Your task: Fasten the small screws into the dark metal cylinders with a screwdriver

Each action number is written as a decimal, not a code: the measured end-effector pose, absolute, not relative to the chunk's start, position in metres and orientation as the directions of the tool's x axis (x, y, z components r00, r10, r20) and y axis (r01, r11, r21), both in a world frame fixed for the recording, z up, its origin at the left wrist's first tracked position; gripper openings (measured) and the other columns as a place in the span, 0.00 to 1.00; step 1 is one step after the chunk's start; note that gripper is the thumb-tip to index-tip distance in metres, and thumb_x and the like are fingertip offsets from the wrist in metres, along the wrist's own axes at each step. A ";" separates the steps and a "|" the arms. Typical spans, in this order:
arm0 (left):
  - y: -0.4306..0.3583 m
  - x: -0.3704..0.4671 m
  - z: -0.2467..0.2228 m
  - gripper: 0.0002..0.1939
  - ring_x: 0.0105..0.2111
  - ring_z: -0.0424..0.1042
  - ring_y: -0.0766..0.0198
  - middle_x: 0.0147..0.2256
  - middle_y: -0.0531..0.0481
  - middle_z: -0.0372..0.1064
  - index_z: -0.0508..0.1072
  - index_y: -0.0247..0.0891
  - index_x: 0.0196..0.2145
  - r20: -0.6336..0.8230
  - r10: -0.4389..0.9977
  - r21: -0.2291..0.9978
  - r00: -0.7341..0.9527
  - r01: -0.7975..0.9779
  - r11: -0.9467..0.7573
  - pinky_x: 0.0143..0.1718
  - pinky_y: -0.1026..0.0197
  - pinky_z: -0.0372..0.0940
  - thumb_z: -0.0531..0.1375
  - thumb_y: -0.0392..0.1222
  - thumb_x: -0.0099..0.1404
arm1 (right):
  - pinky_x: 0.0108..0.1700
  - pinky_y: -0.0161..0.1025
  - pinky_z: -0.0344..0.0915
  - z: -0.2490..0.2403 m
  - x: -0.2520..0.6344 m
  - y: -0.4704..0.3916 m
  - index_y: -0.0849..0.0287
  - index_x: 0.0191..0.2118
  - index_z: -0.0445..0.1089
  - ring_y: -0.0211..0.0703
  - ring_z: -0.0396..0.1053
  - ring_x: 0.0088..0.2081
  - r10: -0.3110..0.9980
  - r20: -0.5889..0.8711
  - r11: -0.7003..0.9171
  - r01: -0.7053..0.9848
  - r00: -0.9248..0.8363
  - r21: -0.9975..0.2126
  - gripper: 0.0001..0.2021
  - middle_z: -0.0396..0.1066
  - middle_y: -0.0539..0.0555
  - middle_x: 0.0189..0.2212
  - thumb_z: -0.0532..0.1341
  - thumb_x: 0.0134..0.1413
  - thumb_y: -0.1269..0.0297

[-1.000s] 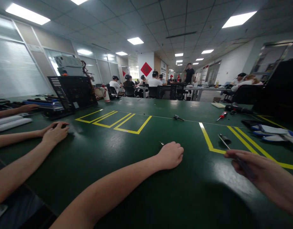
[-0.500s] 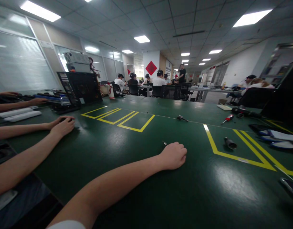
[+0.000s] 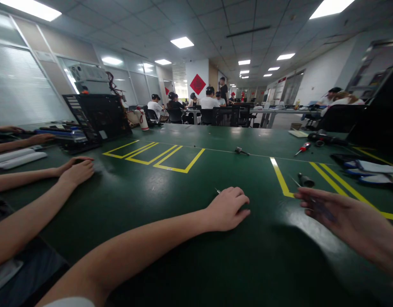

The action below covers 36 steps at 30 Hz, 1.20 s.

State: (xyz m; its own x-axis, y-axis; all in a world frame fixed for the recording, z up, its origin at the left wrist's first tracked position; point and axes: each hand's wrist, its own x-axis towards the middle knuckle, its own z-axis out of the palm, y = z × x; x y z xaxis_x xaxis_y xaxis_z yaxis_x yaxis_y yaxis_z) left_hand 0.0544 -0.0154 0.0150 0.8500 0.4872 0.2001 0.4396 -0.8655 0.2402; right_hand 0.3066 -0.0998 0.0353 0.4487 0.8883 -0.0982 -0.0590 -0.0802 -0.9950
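Note:
My left hand (image 3: 229, 209) rests palm down on the green table (image 3: 171, 209), thumb and fingers parted, with nothing visible between them. A thin metal tip (image 3: 218, 190) pokes out just behind its knuckles; the rest of that item is hidden. On the right, my right hand (image 3: 346, 217) is raised over the table, slightly blurred, with its fingers round a screwdriver (image 3: 322, 209). The thin shaft points up and left. Just beyond it lies a dark hollow cylindrical piece (image 3: 306, 180). Farther back is a small dark metal part with a shaft (image 3: 241, 151).
Yellow tape outlines (image 3: 171, 169) mark the table. At right are a red screwdriver (image 3: 303, 148), a dark power tool (image 3: 326, 138) and gloves (image 3: 372, 170). Left, another person's hands (image 3: 76, 170) rest near a black computer case (image 3: 97, 117). People sit at tables behind.
My right hand has come into view from the right, holding the screwdriver. My left hand has loosened, its thumb parting from the fingers. The view has shifted slightly.

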 end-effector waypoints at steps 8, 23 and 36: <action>-0.021 0.032 0.018 0.14 0.42 0.60 0.59 0.42 0.45 0.63 0.67 0.37 0.45 0.204 0.592 0.231 0.780 0.549 -0.803 0.43 0.56 0.60 0.52 0.44 0.64 | 0.51 0.49 0.63 0.022 0.254 -0.084 0.56 0.44 0.71 0.50 0.67 0.49 0.988 -0.103 -0.071 -0.252 0.118 -0.965 0.24 0.69 0.55 0.50 0.56 0.35 0.77; 0.014 0.006 0.031 0.13 0.33 0.71 0.63 0.38 0.46 0.69 0.71 0.35 0.42 0.201 0.897 0.793 0.394 0.473 -0.385 0.28 0.64 0.66 0.52 0.41 0.63 | 0.46 0.44 0.65 -0.006 0.189 -0.035 0.61 0.41 0.69 0.42 0.70 0.41 0.982 0.090 0.122 0.200 -0.163 -0.972 0.13 0.73 0.54 0.38 0.59 0.46 0.73; -0.007 0.024 0.037 0.07 0.31 0.72 0.66 0.34 0.46 0.71 0.72 0.30 0.37 -0.144 0.950 0.982 0.276 -0.078 0.171 0.34 0.62 0.69 0.56 0.30 0.61 | 0.47 0.41 0.64 0.013 0.214 -0.121 0.52 0.36 0.69 0.45 0.69 0.46 0.913 0.005 0.146 0.315 -0.407 -0.938 0.05 0.72 0.51 0.43 0.57 0.55 0.64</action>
State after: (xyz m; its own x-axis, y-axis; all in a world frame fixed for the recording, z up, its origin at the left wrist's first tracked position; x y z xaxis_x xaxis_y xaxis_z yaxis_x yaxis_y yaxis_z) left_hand 0.0235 -0.0068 0.0366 0.2755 0.9505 -0.1440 -0.0783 0.1715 0.9821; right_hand 0.2137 -0.1205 0.0128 -0.4072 0.9133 0.0054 0.3151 0.1460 -0.9378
